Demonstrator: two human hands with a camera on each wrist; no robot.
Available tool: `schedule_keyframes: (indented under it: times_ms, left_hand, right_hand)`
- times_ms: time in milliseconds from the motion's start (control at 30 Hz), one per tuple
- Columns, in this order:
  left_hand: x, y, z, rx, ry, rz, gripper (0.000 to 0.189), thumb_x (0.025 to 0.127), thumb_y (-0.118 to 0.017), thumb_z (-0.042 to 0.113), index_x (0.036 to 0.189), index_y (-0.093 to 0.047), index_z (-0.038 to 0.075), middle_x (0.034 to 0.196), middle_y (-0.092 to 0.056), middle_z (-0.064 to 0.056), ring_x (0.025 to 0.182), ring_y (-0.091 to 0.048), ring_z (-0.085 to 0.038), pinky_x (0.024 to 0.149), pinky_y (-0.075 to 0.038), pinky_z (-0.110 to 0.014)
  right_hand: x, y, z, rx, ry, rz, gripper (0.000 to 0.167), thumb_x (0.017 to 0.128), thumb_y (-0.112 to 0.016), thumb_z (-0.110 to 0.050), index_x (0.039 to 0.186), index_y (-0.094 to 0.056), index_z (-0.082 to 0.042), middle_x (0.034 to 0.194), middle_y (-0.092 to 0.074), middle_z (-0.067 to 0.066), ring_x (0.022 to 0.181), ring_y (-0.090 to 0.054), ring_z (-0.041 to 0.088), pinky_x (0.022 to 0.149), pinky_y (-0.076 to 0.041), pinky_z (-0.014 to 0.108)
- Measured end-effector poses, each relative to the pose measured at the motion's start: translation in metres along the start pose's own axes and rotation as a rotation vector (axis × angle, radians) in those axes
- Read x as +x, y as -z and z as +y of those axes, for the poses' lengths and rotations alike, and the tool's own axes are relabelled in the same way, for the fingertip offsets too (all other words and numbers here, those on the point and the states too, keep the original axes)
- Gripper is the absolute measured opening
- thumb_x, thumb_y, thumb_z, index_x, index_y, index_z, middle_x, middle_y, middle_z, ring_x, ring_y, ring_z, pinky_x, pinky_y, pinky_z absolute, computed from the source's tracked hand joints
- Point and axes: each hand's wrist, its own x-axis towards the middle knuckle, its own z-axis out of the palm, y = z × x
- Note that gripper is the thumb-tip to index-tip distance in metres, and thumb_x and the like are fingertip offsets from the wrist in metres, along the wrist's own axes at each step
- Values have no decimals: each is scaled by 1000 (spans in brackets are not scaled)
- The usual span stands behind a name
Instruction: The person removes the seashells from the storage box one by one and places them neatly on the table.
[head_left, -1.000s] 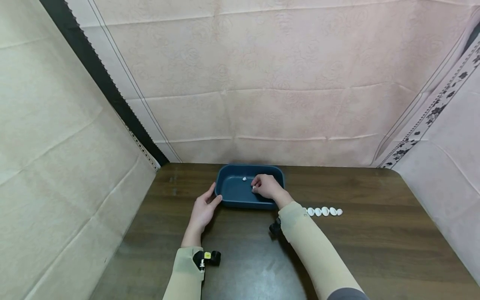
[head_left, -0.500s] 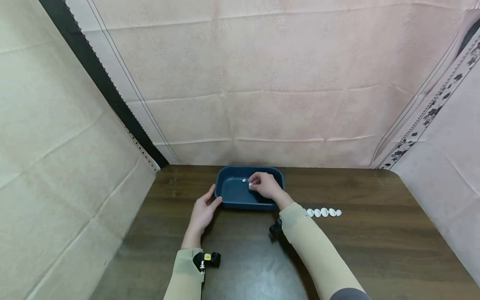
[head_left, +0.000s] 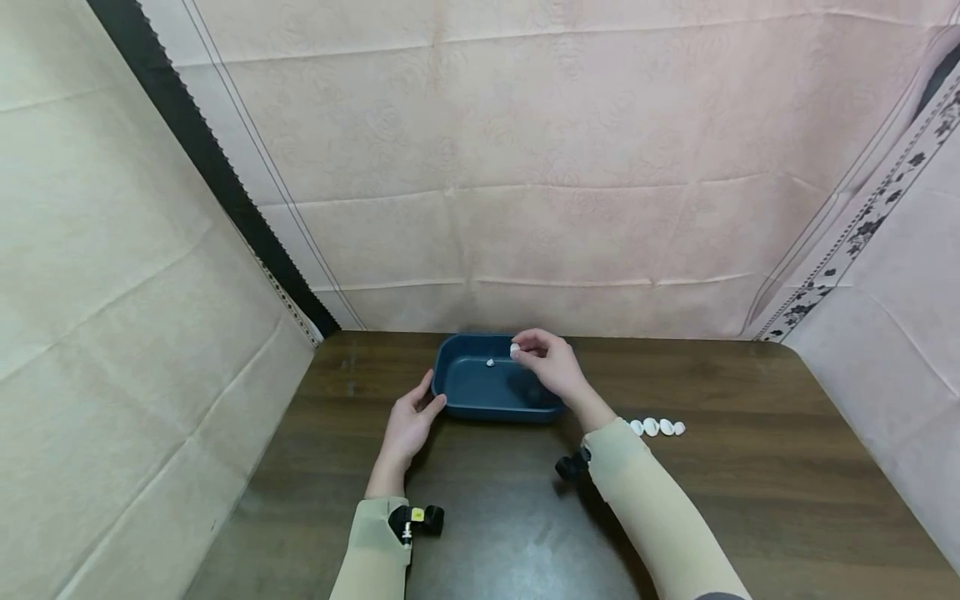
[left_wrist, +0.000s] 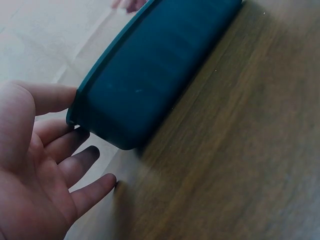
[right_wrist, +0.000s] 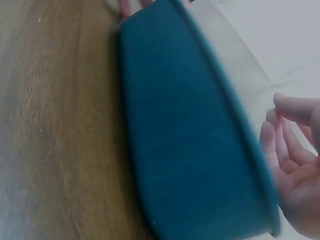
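Observation:
A dark blue rectangular tray point(head_left: 495, 411) with raised walls stands near the table's back edge. At its left end, my left hand point(head_left: 407, 423) holds the front corner, thumb and fingertips against the rim; the left wrist view shows the lower fingers spread below the rim. My right hand point(head_left: 551, 362) is over the tray's right part, thumb and forefinger pinching a small white piece point(head_left: 514, 350) whose kind is too small to make out. Another small white piece point(head_left: 490, 362) lies on the tray floor. In the right wrist view the tray's outer wall point(right_wrist: 185, 130) fills the middle.
Several white, rounded, shell-like pieces point(head_left: 651, 427) lie in a row on the brown wooden table point(head_left: 750, 483), right of the tray, partly hidden by the right sleeve point(head_left: 645, 492). A pale cloth wall point(head_left: 525, 208) rises behind the table.
My right hand has risen from the tray floor and shifted right and back, carrying the small white piece. The left hand stays at the tray's corner.

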Motion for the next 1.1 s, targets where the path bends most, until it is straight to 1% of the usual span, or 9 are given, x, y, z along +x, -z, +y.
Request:
schedule_keyframes:
  times_ms: [67, 200, 333, 433, 633, 733, 900, 1000, 1100]
  left_hand:
    - [-1, 1, 1, 6, 2, 9, 61, 107, -67, 23, 164, -45, 15, 166, -44, -11, 151, -44, -33, 123, -36, -52]
    - [-2, 3, 1, 20, 7, 20, 62, 108, -67, 24, 164, -44, 14, 167, -43, -11, 151, -44, -34, 123, -36, -53]
    - [-2, 2, -1, 24, 6, 9, 63, 108, -66, 24, 165, -42, 14, 168, -42, -11, 151, -43, -34, 122, -36, -53]
    - [-2, 1, -2, 22, 4, 6, 63, 108, -66, 25, 165, -42, 14, 168, -41, -11, 152, -43, -34, 122, -36, -53]
    - [-1, 1, -1, 21, 2, 9, 63, 108, -67, 26, 165, -43, 14, 168, -42, -10, 152, -42, -32, 123, -35, -52]
    - [0, 1, 0, 20, 1, 14, 62, 108, -67, 25, 164, -44, 14, 167, -42, -9, 152, -42, -32, 124, -35, -51]
    - [2, 0, -2, 22, 3, 9, 62, 108, -66, 24, 165, -43, 14, 168, -42, -10, 152, -42, -33, 123, -35, -52]
    - [2, -1, -3, 21, 10, 2, 62, 108, -66, 24, 165, -42, 15, 168, -41, -11, 152, -42, -33, 123, -35, -52]
    - [2, -2, -2, 21, 14, 3, 62, 108, -66, 25, 165, -43, 16, 168, -42, -11, 152, -42, -33, 123, -35, -53]
  right_hand:
    - [-7, 5, -4, 70, -12, 14, 26, 103, -76, -25, 124, -74, -10, 113, -74, 8, 101, -70, 31, 91, -62, 44]
    - [-23, 13, -9, 179, -46, 43, 29, 103, -76, -27, 126, -73, -12, 118, -71, 12, 109, -69, 38, 93, -62, 36]
    - [-41, 24, -10, 226, -74, 67, 34, 102, -77, -29, 130, -72, -11, 121, -70, 14, 111, -68, 37, 92, -61, 31]
    - [-54, 36, -5, 216, -95, 88, 40, 103, -76, -31, 134, -69, -8, 122, -70, 13, 109, -69, 35, 92, -60, 29]
    - [-76, 64, 14, 171, -153, 135, 46, 103, -75, -31, 136, -67, 1, 118, -72, 13, 110, -70, 38, 95, -61, 39]
    - [-86, 79, 22, 155, -184, 149, 46, 103, -75, -32, 134, -66, 1, 119, -72, 17, 109, -71, 37, 95, -61, 39]
    - [-104, 105, 32, 136, -211, 132, 47, 103, -75, -31, 133, -64, 3, 123, -69, 27, 109, -73, 33, 93, -61, 33]
    - [-116, 123, 36, 104, -212, 110, 47, 103, -76, -29, 133, -63, 5, 121, -71, 25, 108, -74, 28, 90, -60, 29]
    - [-129, 144, 40, 66, -207, 90, 47, 103, -76, -26, 134, -63, 7, 116, -74, 17, 104, -74, 20, 88, -60, 27]
